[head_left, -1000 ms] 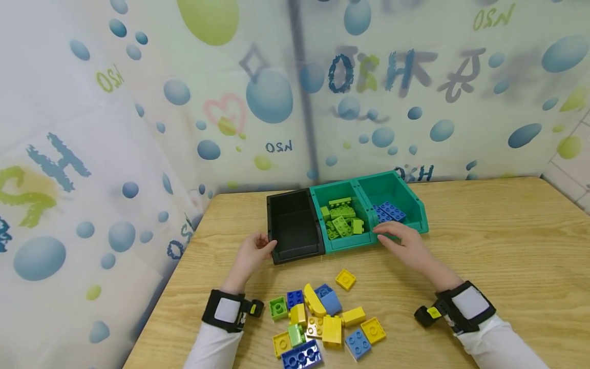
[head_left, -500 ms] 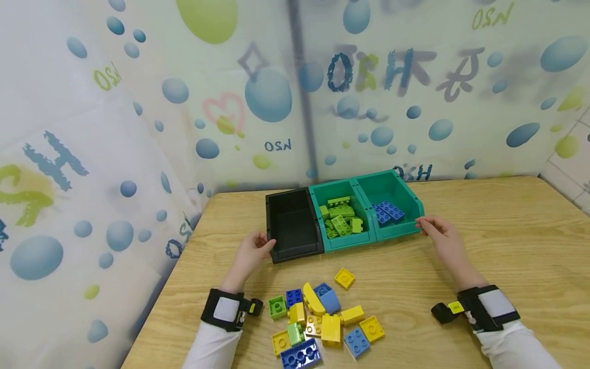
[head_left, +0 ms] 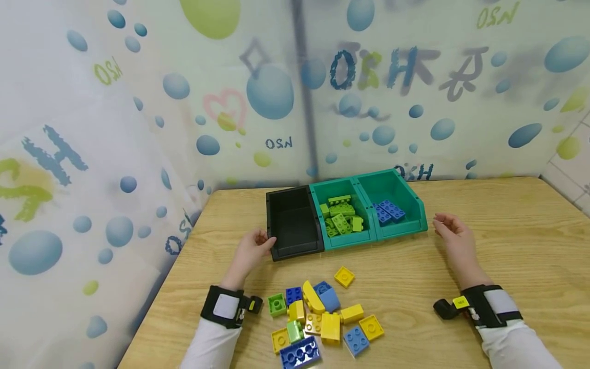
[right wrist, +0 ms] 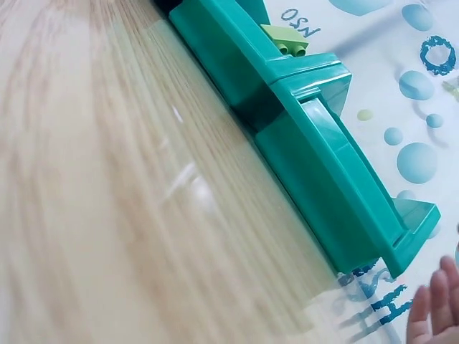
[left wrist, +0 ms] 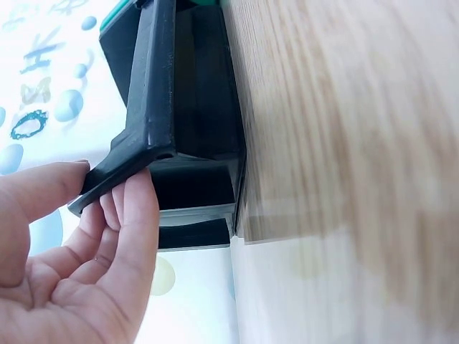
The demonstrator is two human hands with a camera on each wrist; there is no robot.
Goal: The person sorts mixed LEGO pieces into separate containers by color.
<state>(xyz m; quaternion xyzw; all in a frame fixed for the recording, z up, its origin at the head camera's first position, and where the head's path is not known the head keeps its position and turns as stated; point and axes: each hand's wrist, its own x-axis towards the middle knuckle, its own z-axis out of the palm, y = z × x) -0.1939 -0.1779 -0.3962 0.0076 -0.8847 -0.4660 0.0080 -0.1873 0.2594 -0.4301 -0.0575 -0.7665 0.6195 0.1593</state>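
My left hand [head_left: 249, 251] pinches the near left corner of the black bin [head_left: 299, 250], thumb over the rim and fingers under it. The bin sits toward the desk's far edge, nearer the far left corner than the far right one. Beside it, in line, stand the middle teal bin [head_left: 350, 241] and the right teal bin [head_left: 403, 229]. My right hand [head_left: 458, 248] is just to the right of that last bin, apart from it, fingers loosely bent and holding nothing.

As I judge it, some placing is done: green bricks [head_left: 342, 210] lie in the middle bin, blue bricks [head_left: 393, 210] in the right one. The loose bricks [head_left: 330, 328], yellow, blue and green, lie outside, on the near side of the bins on the desk [head_left: 530, 246], so those remain.

Half a second ago my right hand was at the right teal bin's near right corner; now it is a little farther right. My left hand keeps its grip, and the bins and loose bricks look essentially unmoved.
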